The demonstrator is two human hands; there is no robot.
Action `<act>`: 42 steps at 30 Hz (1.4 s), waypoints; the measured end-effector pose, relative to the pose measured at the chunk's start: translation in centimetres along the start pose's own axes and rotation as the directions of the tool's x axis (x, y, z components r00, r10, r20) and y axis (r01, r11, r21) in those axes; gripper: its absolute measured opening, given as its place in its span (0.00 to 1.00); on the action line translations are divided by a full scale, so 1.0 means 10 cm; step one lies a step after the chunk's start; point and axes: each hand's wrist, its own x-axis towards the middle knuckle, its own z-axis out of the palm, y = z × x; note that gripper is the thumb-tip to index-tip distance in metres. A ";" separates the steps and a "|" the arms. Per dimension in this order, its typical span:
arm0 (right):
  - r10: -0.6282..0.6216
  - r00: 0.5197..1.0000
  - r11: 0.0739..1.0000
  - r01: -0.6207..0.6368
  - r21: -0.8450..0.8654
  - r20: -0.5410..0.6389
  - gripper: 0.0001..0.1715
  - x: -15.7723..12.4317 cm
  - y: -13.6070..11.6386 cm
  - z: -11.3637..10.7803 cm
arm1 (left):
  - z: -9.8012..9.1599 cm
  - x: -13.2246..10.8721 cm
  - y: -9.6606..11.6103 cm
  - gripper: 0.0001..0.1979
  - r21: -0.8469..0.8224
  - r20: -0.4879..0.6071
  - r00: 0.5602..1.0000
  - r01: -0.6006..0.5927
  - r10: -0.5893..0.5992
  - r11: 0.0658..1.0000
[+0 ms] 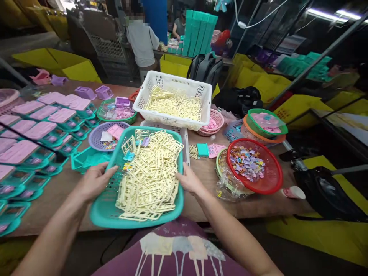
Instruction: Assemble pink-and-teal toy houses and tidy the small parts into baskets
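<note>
A teal plastic basket [100,214] is held at my body by both hands, overlapping the table's front edge. Cream-coloured plastic frame pieces [149,176] are heaped inside it, along with a few small blue, purple and yellow parts. My left hand [96,178] grips the basket's left rim, thumb on top. On the opposite side my right hand [188,178] is closed round the right rim. Just beyond stands a white crate [172,119] with more cream pieces [172,103]. Under the crate and behind the basket, part of another white container [185,142] shows.
Rows of teal boxes with pink lids [40,130] fill the table's left side. A purple basket [93,134] and a teal open box [86,159] lie near my left hand. At right are a red basket [273,172] of small parts and a paper cup [294,192].
</note>
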 end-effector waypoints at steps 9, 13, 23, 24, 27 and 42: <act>0.411 0.891 0.898 -0.359 0.255 -0.193 0.37 -1.58 0.91 -1.61 | 1.20 -0.18 0.08 0.26 0.232 0.497 0.689 -0.692 0.528 0.684; 0.560 0.810 0.825 -0.527 0.203 -0.174 0.39 -2.21 1.26 -1.67 | 1.43 0.05 -0.23 0.15 0.488 0.643 0.636 -0.770 0.427 0.411; 0.557 0.809 0.830 -0.540 0.140 -0.187 0.40 -1.94 1.40 -1.23 | 0.91 0.31 -0.45 0.18 0.547 0.667 0.634 -0.774 0.392 0.320; 0.538 0.824 0.843 -0.522 0.131 -0.178 0.39 -1.86 1.45 -1.16 | 0.86 0.32 -0.46 0.18 0.551 0.675 0.629 -0.777 0.385 0.305; 0.547 0.820 0.835 -0.520 0.182 -0.171 0.38 -1.71 1.70 -0.87 | 0.82 0.35 -0.52 0.16 0.551 0.688 0.617 -0.787 0.383 0.278; 0.700 0.654 0.704 -0.700 0.120 -0.287 0.26 -2.11 2.41 -0.20 | 0.87 0.39 -0.52 0.13 0.423 0.671 0.605 -0.787 0.429 0.448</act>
